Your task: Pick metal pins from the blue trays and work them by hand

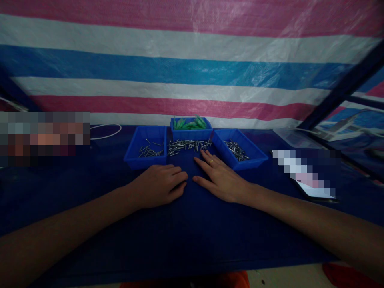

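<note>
Left hand (163,184) palm-down on the tabletop (192,240), just in front of the left bin (145,163). Its grip: fingers bent and close together, underside hidden – can't tell if anything is in it. Right hand (220,176) flat, palm down, grip spread with thumb and fingers fanned. A smooth gold-coloured band ring (211,161) circles one finger. Fingertips reach the near right edge of the loose pile (189,146), beside the right bin (250,163); contact with the pile unclear.

Pile = thin, straight, shiny metal pins, lying crisscross on the tabletop between the two side bins. Too small to tell nails from screws. More of the same kind in both side bins: a loose scatter in the left, a denser heap in the right. Bins are blue plastic, rectangular, open-topped, walls sloping outward. Back bin (192,133) stands behind the pile, holding green, slender pieces (196,122).

Tabletop dark blue, smooth-looking. Flat slab phone (315,191) at right, screen lit. Behind – wrinkled, glossy plastic sheet (192,72), striped pink, white and blue.
</note>
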Action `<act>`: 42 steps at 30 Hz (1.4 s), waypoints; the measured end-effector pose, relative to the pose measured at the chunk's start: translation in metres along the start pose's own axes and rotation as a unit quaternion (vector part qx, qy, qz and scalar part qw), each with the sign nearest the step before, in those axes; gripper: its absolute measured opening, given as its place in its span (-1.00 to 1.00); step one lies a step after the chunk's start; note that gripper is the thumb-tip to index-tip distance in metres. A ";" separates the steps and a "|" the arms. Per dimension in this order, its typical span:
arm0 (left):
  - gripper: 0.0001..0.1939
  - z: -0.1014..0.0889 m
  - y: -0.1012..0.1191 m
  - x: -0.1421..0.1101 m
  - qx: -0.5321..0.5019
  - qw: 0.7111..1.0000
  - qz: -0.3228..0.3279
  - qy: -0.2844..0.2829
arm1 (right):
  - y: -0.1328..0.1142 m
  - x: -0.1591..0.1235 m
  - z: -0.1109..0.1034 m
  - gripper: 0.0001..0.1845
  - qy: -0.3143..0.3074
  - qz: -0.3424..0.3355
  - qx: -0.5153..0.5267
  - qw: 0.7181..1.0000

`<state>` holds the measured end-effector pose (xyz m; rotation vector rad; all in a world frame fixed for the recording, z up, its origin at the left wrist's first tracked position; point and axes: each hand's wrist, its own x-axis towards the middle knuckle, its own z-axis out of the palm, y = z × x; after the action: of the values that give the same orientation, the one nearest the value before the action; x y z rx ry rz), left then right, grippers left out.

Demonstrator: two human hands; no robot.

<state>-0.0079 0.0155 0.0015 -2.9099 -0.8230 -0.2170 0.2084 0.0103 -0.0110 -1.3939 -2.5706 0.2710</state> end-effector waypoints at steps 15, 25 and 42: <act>-0.82 -0.001 0.000 0.000 -0.009 1.000 0.000 0.001 | -0.001 -0.002 0.000 -0.27 0.024 -0.017 0.001 1.000; -0.80 -0.001 0.000 -0.001 -0.008 1.000 -0.004 -0.003 | 0.001 -0.004 0.001 -0.37 0.052 -0.034 -0.014 0.998; -0.81 -0.002 0.002 -0.003 -0.004 1.000 -0.016 0.000 | 0.005 -0.010 -0.003 -0.60 0.082 -0.115 -0.019 0.990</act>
<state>-0.0097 0.0123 0.0025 -2.9054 -0.8715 -0.2251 0.2185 0.0044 -0.0105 -1.0667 -2.5779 0.0670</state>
